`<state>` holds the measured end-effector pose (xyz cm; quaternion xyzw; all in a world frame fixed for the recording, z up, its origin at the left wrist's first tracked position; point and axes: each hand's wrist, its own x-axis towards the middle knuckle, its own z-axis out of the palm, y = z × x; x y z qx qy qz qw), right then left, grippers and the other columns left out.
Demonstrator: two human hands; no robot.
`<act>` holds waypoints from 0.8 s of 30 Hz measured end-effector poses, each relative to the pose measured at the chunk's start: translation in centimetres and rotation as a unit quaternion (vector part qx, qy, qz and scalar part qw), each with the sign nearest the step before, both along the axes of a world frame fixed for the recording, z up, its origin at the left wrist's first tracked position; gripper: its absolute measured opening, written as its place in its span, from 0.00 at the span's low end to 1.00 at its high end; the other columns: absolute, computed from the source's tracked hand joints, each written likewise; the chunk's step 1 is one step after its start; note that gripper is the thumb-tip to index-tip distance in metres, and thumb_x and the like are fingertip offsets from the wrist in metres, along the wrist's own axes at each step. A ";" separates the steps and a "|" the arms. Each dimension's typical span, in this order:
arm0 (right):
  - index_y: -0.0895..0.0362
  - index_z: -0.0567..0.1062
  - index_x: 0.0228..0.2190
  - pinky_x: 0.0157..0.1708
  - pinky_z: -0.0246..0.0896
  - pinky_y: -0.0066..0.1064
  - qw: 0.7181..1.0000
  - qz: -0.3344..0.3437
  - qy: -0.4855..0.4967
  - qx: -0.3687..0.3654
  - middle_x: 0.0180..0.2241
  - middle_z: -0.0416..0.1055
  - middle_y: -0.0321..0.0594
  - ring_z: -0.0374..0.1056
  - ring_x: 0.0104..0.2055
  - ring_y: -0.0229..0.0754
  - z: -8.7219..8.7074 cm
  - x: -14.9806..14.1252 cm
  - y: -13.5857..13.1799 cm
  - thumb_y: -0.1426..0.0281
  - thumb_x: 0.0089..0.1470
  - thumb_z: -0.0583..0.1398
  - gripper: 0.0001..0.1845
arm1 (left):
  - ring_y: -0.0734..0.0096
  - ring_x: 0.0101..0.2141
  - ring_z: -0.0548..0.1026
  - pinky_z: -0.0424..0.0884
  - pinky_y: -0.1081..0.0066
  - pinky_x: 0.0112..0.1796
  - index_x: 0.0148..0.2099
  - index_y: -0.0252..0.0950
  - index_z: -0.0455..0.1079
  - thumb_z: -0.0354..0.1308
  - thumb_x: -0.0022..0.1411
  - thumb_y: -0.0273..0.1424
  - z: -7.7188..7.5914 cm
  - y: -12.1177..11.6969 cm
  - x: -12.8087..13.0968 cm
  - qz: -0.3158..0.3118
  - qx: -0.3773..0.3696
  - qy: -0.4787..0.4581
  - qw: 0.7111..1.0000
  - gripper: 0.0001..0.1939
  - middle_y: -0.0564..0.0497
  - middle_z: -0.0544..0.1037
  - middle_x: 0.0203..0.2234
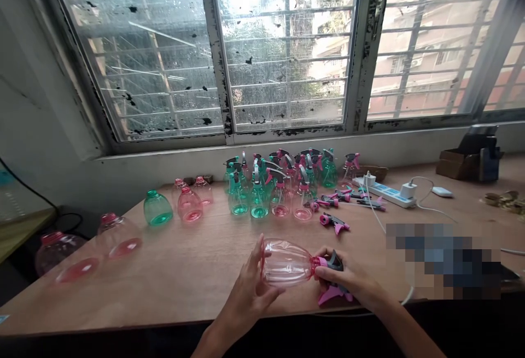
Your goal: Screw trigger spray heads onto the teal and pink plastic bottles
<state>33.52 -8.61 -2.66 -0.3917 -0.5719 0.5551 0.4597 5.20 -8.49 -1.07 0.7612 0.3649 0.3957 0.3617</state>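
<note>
A clear pink spray bottle point(287, 262) lies on its side in the air above the table's front part, its neck pointing right. My left hand point(252, 281) is wrapped around its base end. At the neck, my right hand point(348, 273) grips the pink and black spray head point(330, 261), which sits at the bottle's mouth; whether it is fully screwed on I cannot tell. Below my right hand, another pink spray head point(334, 294) rests on the table, partly hidden. A loose spray head point(335, 222) lies farther back, with several more behind it.
Several green and pink bottles with spray heads point(260, 197) stand grouped by the window. Headless bottles, among them a green one point(158, 209) and a pink one point(118, 235), stand on the left. A white power strip point(385, 192) with cables and a cardboard box point(455, 164) are on the right.
</note>
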 end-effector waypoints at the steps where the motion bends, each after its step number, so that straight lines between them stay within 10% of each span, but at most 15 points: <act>1: 0.57 0.73 0.37 0.28 0.61 0.29 1.000 0.000 -0.001 0.001 0.25 0.77 0.33 0.70 0.26 0.38 -0.1 0.0 0.0 0.57 0.52 0.72 0.20 | 0.45 0.63 0.67 0.64 0.49 0.62 0.76 0.47 0.36 0.68 0.61 0.35 0.1 -0.1 0.0 0.004 -0.002 0.001 1.000 0.52 0.39 0.64 0.67; 24: 0.58 0.74 0.35 0.27 0.60 0.29 1.000 -0.012 0.004 -0.008 0.23 0.76 0.33 0.70 0.25 0.39 0.6 -0.4 -0.2 0.56 0.50 0.71 0.21 | 0.43 0.66 0.63 0.61 0.50 0.64 0.74 0.42 0.47 0.70 0.59 0.38 0.3 0.0 0.1 0.004 -0.035 -0.031 0.999 0.49 0.38 0.64 0.67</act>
